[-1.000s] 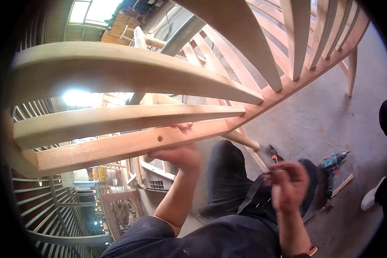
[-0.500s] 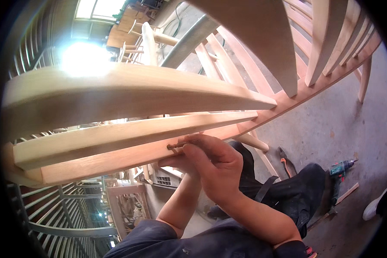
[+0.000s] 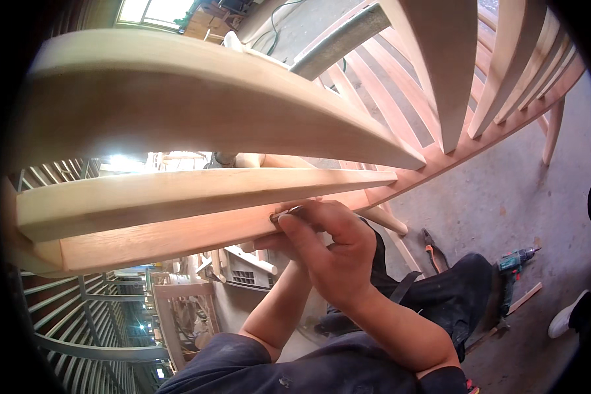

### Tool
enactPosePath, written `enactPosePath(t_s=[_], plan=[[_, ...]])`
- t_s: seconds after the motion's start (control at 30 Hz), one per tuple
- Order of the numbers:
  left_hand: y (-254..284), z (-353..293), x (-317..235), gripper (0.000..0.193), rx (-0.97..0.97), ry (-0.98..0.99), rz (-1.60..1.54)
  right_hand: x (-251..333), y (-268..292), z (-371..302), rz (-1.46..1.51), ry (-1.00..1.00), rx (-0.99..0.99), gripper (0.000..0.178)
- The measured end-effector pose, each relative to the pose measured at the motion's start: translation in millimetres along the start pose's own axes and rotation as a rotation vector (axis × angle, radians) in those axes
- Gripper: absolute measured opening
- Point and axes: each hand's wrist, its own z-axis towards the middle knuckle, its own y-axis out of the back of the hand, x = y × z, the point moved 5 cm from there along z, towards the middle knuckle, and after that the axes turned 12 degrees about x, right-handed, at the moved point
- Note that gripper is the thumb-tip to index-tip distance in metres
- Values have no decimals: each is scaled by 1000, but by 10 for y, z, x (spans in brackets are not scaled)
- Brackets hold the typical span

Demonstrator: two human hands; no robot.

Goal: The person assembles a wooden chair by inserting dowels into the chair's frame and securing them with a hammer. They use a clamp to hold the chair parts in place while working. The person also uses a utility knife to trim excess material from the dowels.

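Note:
My right hand is closed in a pinch at the lower edge of a pale wooden rail. Between thumb and fingertips is a small, slim, brownish metal piece, like a screw, its tip against the rail; the fingers cover most of it. Behind and below the right hand, my left hand is at the rail's underside, its fingers mostly hidden. Just above both hands runs a tapered wooden slat, with a broader curved slat over it.
More curved slats rise from the rail toward the upper right. Pliers and a cordless drill lie on the concrete floor at the right, near a shoe. Metal racks stand at the lower left.
The view has shifted, and the curved slats appear larger and farther right. My right fingers have moved slightly right and cover more of the metal piece.

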Motion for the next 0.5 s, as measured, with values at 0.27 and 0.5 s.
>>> enactPosePath(t_s=[0.27,0.5], plan=[[-14,15,3,102,27,4,1,-22,-14,13,53,-62,23,17],[-35,16,1,100,41,9,1,34,-68,27,395,-203,119,18]])
